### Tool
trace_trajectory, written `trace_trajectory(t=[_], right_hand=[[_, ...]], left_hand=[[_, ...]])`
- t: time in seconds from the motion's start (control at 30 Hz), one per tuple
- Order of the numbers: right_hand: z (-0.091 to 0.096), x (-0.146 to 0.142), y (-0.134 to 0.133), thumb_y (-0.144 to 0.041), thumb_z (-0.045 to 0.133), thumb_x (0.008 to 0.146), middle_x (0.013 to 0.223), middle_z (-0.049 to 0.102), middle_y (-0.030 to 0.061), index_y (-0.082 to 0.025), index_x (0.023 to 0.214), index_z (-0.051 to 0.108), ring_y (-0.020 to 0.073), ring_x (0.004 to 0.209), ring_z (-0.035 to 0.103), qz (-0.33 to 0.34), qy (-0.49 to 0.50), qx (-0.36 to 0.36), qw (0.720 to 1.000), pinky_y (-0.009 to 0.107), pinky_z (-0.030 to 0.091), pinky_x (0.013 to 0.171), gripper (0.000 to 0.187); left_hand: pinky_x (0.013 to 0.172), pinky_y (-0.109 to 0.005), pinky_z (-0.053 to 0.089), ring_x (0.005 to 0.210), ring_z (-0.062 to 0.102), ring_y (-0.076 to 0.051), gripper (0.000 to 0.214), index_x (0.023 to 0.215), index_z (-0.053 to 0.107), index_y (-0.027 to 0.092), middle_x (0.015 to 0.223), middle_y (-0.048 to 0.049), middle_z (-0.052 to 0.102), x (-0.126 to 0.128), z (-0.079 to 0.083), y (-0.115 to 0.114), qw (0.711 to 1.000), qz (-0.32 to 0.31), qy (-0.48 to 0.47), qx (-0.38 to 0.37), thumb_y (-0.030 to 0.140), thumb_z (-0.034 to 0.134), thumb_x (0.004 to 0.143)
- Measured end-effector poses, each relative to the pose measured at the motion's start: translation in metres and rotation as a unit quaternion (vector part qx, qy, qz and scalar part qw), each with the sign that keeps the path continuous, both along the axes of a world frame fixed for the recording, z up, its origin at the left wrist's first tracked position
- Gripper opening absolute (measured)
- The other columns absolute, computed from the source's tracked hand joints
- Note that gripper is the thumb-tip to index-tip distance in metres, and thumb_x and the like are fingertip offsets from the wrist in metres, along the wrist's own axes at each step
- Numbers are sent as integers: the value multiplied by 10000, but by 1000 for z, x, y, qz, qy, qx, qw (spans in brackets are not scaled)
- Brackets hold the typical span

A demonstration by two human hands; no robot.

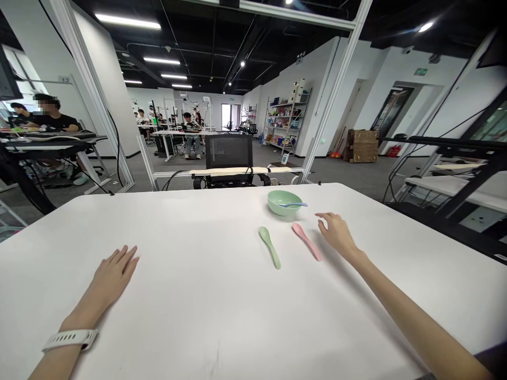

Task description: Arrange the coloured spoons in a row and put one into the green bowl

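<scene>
Your right hand (336, 232), fingers apart and empty, hovers beside the pink spoon (307, 241); your left hand (114, 274) rests flat and open, steadying you.

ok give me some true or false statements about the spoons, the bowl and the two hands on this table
1. The light blue plastic spoon lies in the round pale green bowl. True.
2. The right hand grips the pink plastic spoon. False: it is open beside that spoon and holds nothing.
3. The left hand lies flat, palm down, on the white table. True.
4. The green plastic spoon lies right of the pink one. False: it lies to its left.
5. The white wristband is on the right wrist. False: it is on the left wrist.
</scene>
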State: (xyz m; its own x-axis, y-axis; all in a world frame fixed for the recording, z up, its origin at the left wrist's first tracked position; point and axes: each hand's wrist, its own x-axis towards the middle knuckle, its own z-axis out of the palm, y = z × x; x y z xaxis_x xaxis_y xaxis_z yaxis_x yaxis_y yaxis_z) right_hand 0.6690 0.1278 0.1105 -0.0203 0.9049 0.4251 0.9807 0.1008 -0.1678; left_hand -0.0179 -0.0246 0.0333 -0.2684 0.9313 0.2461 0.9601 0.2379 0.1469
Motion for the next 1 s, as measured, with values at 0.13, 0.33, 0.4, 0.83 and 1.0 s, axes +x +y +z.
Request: trace_trajectory(t=[0.13, 0.33, 0.4, 0.83, 1.0], right_hand=[[-35, 13, -20, -237, 374, 1059, 1512, 678, 229, -87, 1425, 716, 355, 1384, 654, 26, 9, -85, 996, 487, 522, 1147, 524], [-35, 14, -21, -221, 375, 1053, 1498, 698, 200, -119, 1381, 753, 338, 1376, 671, 34, 15, -134, 990, 463, 543, 1123, 511], [-24, 13, -13, -201, 387, 1038, 1436, 736, 196, -120, 1355, 762, 332, 1316, 701, 20, 22, -112, 993, 463, 541, 1109, 497], [76, -55, 80, -204, 501, 1050, 1298, 786, 169, -152, 1303, 807, 290, 1229, 670, 22, -115, -117, 986, 357, 467, 1001, 401], [75, -75, 104, -173, 631, 992, 1219, 813, 180, -157, 1212, 845, 276, 1198, 703, 1, -128, -167, 978, 367, 452, 1017, 307]], left_hand=[[1273, -599, 405, 1584, 474, -403, 805, 1567, 592, 112, 1678, -191, 549, 2, 2, 0, 1000, 2, -2, -1, 548, 246, 984], [1273, -593, 406, 1575, 489, -398, 808, 1557, 598, 103, 1671, -190, 555, 4, 5, 0, 1000, 10, 3, -3, 531, 217, 988], [1269, -591, 412, 1571, 496, -393, 802, 1553, 604, 111, 1663, -187, 565, 4, 5, -1, 1000, 8, 7, 1, 530, 213, 993], [1255, -537, 436, 1549, 530, -360, 774, 1544, 622, 137, 1645, -177, 594, 6, 8, -1, 1000, 11, 22, -4, 528, 263, 981], [1268, -556, 408, 1560, 511, -370, 787, 1564, 594, 108, 1666, -194, 563, 11, 10, -3, 1000, 8, 25, -6, 512, 221, 1001]])
